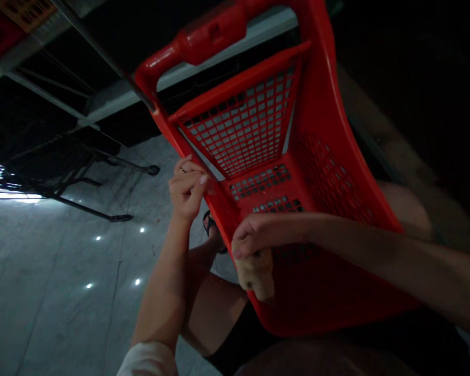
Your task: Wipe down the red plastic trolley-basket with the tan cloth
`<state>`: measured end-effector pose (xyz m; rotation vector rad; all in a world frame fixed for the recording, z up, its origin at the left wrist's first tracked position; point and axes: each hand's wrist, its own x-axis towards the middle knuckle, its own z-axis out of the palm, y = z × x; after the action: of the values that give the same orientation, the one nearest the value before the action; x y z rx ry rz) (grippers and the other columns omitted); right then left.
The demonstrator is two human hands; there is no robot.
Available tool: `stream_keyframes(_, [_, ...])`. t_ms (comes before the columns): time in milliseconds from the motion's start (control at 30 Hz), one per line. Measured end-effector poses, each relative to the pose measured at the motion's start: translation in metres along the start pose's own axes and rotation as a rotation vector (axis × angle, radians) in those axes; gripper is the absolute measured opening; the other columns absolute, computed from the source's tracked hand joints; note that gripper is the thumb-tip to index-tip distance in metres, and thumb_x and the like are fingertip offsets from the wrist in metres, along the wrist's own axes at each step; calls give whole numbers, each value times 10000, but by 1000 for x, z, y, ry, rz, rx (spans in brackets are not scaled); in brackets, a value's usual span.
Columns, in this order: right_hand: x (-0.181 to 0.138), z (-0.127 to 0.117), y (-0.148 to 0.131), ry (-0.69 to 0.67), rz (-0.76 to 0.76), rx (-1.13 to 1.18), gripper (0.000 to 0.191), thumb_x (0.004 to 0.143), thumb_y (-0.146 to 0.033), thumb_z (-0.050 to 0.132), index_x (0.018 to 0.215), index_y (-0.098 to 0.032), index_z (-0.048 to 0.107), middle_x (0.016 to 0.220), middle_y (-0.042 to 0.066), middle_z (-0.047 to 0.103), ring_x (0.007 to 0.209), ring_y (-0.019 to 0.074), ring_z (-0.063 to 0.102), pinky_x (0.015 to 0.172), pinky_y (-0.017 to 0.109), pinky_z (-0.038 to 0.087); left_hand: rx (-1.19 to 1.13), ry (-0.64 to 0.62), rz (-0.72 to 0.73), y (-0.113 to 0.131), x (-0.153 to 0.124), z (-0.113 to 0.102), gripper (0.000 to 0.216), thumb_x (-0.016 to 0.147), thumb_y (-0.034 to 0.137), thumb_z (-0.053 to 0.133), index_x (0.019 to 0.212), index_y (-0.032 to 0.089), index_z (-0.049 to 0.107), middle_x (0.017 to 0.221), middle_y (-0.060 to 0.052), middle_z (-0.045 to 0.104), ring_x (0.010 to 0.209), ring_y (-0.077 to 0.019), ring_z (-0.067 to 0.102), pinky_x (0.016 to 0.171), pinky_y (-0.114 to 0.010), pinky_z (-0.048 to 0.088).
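Observation:
A large red plastic shopping basket (321, 89) with mesh panels and a handle bar at its far end fills the middle of the view, tilted over my legs. My left hand (187, 187) is closed on its left rim, the fingers curled over the edge. Further down the same rim, my right hand (251, 234) is closed on a crumpled tan cloth (259, 274). The cloth has dark spots and lies against the rim and the inner side. My right forearm crosses over the basket's opening.
At the left stands a dark metal cart frame with casters (153, 169) on the grey floor (62, 250). Another crate (27, 13), orange, shows at the top left. A sandalled foot (208, 222) is below the basket. The right side is very dark.

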<state>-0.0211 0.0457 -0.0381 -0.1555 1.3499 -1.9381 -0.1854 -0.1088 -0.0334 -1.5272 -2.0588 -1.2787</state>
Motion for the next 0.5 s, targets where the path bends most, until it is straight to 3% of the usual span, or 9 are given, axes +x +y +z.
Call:
stream_keyframes(100, [8, -6, 0, 315, -72, -85, 262, 739, -377, 794, 782, -169, 640, 735, -27, 632, 687, 107, 567, 657, 232, 462, 93, 63, 36, 4, -3, 7, 518, 1055, 303, 513, 545, 216, 538, 542, 48, 575, 646, -135, 592, 1109, -427, 471])
stream_keyframes(200, [11, -29, -14, 671, -250, -228, 293, 721, -227, 742, 996, -183, 647, 945, 14, 702, 856, 161, 646, 770, 277, 526, 149, 145, 67, 7, -5, 15, 484, 1052, 268, 491, 572, 210, 498, 560, 40, 557, 665, -140, 591, 1064, -411, 499])
stream_keyframes(400, [-16, -113, -95, 1453, -727, -837, 330, 809, -128, 551, 1119, -204, 639, 1186, 93, 687, 1131, 254, 648, 1021, 439, 532, 133, 209, 83, 13, -7, 23, 446, 1036, 240, 488, 591, 211, 460, 540, 47, 517, 608, -135, 554, 1020, -412, 526])
stream_keyframes(500, [-23, -144, -122, 1604, -785, -1081, 452, 812, -39, 464, 1195, -183, 655, 1286, 136, 666, 1207, 269, 621, 1101, 486, 492, 105, 219, 102, 18, -9, 26, 418, 1021, 208, 492, 606, 207, 441, 539, 59, 485, 595, -124, 531, 1024, -409, 515])
